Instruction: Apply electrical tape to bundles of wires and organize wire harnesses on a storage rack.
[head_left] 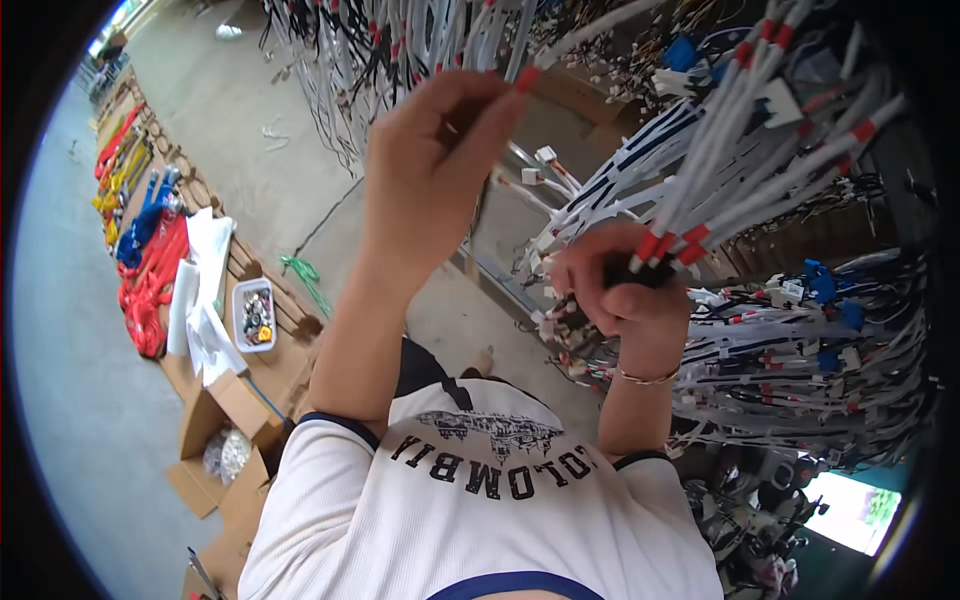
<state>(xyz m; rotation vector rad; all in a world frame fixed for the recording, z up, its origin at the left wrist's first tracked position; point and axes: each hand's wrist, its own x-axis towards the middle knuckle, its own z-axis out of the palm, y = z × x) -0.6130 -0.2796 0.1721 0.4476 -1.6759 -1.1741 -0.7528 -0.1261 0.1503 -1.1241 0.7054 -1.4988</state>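
Note:
My left hand (425,185) is raised at upper centre, thumb and fingers pinched on the red band of a white cable (590,32). That cable runs off to the upper right. Lower and to the right, my right hand (630,285) is closed around a bundle of white cables (705,165) with red bands near their ends. The bundle fans up and away from the fist. The fingers hide part of the gripped ends. Behind the right hand hang more white and black wire harnesses (620,165) with small white connectors.
Hanging harnesses (800,350) with blue connectors crowd the right side. On the left, cardboard carries red cable bundles (155,285), white sheets (208,300) and a white tub (238,318) of small parts. An open carton (210,445) holds clear bags. Green cord (310,280) lies on the floor.

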